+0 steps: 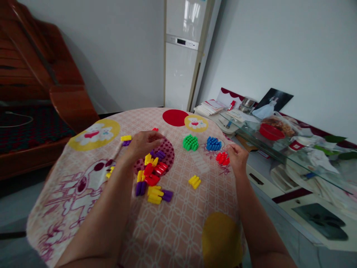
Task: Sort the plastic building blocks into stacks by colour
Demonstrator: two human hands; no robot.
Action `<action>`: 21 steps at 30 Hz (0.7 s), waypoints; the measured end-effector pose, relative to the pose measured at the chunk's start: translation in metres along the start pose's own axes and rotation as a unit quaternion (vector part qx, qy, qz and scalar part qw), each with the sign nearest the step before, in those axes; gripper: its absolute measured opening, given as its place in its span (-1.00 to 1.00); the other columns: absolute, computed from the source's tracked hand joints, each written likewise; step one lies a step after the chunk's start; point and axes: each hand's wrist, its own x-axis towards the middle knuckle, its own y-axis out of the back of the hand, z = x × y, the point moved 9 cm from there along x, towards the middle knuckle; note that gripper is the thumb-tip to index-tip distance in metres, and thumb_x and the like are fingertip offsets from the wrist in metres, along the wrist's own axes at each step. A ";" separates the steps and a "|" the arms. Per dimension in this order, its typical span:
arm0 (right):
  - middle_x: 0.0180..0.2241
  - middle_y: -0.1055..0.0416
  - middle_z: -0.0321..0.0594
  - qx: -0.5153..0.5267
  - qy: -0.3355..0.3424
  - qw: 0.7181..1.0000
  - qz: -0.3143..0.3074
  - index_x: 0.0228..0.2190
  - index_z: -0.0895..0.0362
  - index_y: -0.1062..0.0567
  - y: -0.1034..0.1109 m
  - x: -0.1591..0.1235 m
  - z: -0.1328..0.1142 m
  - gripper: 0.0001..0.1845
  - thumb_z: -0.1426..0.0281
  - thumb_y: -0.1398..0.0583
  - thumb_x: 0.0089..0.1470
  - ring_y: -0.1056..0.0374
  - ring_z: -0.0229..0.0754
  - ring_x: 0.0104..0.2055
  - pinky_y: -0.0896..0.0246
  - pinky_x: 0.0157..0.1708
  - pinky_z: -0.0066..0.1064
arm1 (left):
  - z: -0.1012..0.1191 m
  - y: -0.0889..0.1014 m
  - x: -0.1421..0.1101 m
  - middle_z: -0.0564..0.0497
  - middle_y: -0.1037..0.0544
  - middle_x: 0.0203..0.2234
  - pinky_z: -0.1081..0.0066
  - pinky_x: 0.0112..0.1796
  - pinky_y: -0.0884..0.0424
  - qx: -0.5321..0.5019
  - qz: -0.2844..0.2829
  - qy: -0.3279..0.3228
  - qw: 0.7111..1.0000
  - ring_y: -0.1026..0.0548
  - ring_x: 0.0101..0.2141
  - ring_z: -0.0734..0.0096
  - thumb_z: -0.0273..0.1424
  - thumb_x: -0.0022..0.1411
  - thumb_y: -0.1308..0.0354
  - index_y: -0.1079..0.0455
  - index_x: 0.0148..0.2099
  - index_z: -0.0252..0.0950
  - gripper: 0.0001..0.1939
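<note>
My left hand hovers over a loose pile of plastic pieces, its fingers stretched to the right and apparently holding nothing. Under and in front of it lie red pieces, yellow pieces and purple pieces. My right hand is closed at the right table edge, fingertips pinched beside a red cluster; what they hold, if anything, is hidden. To the left of that hand stand a blue cluster and a green cluster, both of small pegs. A yellow group lies nearer to me.
A patterned cloth covers the round table. More yellow pieces lie at its left. On the right stands a glass-topped cabinet with a red bowl and papers. A wooden seat is at the left.
</note>
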 end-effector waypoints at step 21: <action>-0.16 -0.49 -0.10 -0.012 0.212 0.893 -0.398 -0.10 0.13 -0.51 -0.207 -0.136 -0.151 -0.74 0.39 -0.21 0.14 -0.35 -0.09 -0.08 -0.22 -0.06 -0.30 | -0.063 0.027 -0.017 -0.01 -0.65 -0.32 0.49 -0.31 -0.40 0.217 -0.053 0.124 0.967 -0.55 -0.32 0.35 -0.30 0.11 -0.14 -0.58 -0.07 -0.27 -0.64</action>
